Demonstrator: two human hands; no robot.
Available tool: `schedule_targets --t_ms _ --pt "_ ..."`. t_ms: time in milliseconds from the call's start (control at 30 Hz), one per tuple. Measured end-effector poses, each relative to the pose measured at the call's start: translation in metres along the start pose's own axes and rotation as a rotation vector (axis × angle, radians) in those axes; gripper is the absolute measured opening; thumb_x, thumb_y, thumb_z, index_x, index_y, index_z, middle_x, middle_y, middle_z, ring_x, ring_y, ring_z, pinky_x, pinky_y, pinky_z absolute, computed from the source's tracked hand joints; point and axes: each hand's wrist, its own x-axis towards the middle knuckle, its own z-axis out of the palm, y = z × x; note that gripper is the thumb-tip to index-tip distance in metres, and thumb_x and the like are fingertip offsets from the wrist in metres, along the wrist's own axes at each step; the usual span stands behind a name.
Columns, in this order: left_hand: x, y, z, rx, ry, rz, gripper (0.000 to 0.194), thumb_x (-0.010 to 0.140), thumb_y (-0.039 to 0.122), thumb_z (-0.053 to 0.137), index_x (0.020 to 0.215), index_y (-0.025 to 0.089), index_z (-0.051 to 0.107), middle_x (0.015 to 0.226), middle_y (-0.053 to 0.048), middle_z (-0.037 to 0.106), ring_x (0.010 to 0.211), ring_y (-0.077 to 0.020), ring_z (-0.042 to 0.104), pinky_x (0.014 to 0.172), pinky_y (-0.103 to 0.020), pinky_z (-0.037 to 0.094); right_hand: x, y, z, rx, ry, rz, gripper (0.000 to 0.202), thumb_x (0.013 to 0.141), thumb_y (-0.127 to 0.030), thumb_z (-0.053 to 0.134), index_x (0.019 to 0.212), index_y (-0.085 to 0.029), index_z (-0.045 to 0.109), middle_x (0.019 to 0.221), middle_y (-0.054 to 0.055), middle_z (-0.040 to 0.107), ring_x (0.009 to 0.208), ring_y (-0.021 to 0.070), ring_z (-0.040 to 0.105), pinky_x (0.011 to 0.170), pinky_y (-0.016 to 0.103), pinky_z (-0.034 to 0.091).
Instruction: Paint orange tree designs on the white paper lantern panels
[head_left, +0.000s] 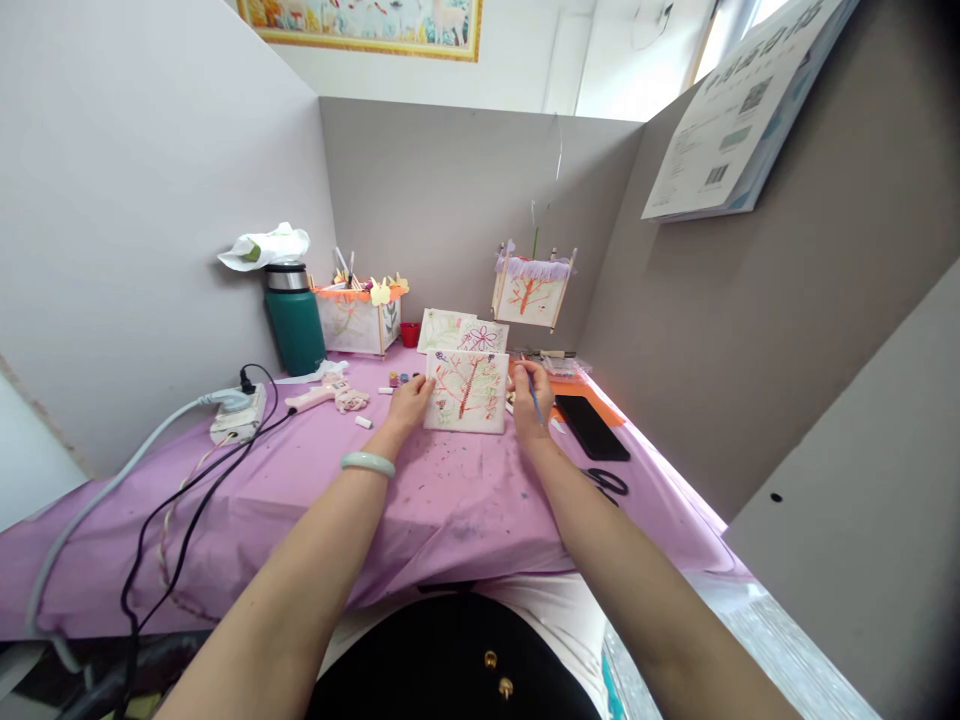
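Note:
My left hand (411, 402), with a pale green bangle (367, 463) at the wrist, grips the left edge of a square white painted panel (466, 392). The panel tilts up to face me and shows a red-brown branching tree with green and orange strokes. At its right edge my right hand (534, 395) closes around a thin blue paintbrush (535, 398); I cannot tell if these fingers touch the panel. Two more drawn cards, one with green strokes (442, 328) and one with a magenta flower (484, 337), stand behind it.
A black phone (592, 427) and scissors (606, 482) lie at the right. Leftward are a green bottle (294, 325), a power strip (238, 412) with trailing cables and a pink glue gun (313, 398). Behind stand a decorated box (349, 325), a red cup (409, 334) and a hanging lantern (531, 295).

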Motion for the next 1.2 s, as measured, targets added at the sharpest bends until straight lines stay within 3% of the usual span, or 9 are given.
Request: schedule_targets --t_ms 67,133,233,333,700,1100,1200 --pt "0.0 -0.001 0.0 0.004 0.004 0.005 0.028 0.08 0.038 0.037 0.065 0.019 0.051 0.065 0.0 0.054 0.064 -0.0144 0.047 0.056 -0.025 0.032 0.001 0.006 0.001 -0.09 0.037 -0.01 0.032 0.083 -0.041 0.038 0.096 -0.018 0.056 0.097 0.007 0.061 0.087 0.0168 0.055 0.077 0.029 0.043" --pt "0.0 -0.001 0.001 0.011 0.006 0.012 0.028 0.08 0.039 0.036 0.065 0.019 0.05 0.064 0.0 0.054 0.064 -0.0144 0.047 0.056 -0.025 0.032 0.0 0.011 0.002 -0.151 -0.011 0.051 0.031 0.083 -0.039 0.037 0.094 -0.018 0.058 0.099 0.007 0.061 0.094 0.0188 0.054 0.08 0.031 0.041" --pt "0.001 -0.002 0.0 0.024 0.008 0.008 0.029 0.08 0.039 0.036 0.066 0.019 0.051 0.066 -0.001 0.055 0.064 -0.0147 0.048 0.056 -0.026 0.032 -0.002 0.014 0.004 -0.186 -0.172 0.143 0.03 0.082 -0.041 0.038 0.087 -0.021 0.06 0.089 0.004 0.064 0.083 0.0182 0.056 0.072 0.028 0.041" --pt "0.001 -0.003 -0.001 0.017 0.033 0.003 0.029 0.08 0.039 0.036 0.073 0.019 0.054 0.072 -0.002 0.059 0.066 -0.0148 0.049 0.058 -0.026 0.033 -0.004 0.013 0.005 -0.21 -0.241 0.126 0.029 0.08 -0.044 0.041 0.081 -0.022 0.06 0.078 0.001 0.064 0.073 0.0169 0.055 0.064 0.025 0.039" --pt "-0.001 0.001 -0.002 0.034 0.033 0.014 0.028 0.078 0.038 0.04 0.078 0.016 0.058 0.072 -0.002 0.06 0.066 -0.014 0.049 0.058 -0.025 0.034 -0.004 0.016 0.006 -0.253 -0.241 0.112 0.03 0.08 -0.045 0.041 0.077 -0.022 0.06 0.072 -0.001 0.061 0.068 0.0146 0.052 0.059 0.022 0.034" --pt "0.001 -0.002 -0.001 0.016 0.033 0.02 0.027 0.079 0.036 0.039 0.075 0.017 0.058 0.07 -0.002 0.059 0.065 -0.0141 0.048 0.057 -0.024 0.033 -0.005 0.01 0.005 -0.219 -0.256 0.147 0.034 0.082 -0.045 0.039 0.094 -0.021 0.061 0.088 0.002 0.065 0.081 0.0171 0.055 0.07 0.025 0.038" --pt "0.002 -0.003 -0.003 0.001 0.122 0.022 0.028 0.08 0.037 0.038 0.075 0.017 0.058 0.07 -0.002 0.059 0.065 -0.0142 0.049 0.058 -0.024 0.033 -0.006 0.012 0.006 -0.162 -0.237 0.131 0.035 0.082 -0.044 0.039 0.098 -0.022 0.06 0.096 0.002 0.064 0.088 0.0166 0.055 0.075 0.026 0.039"
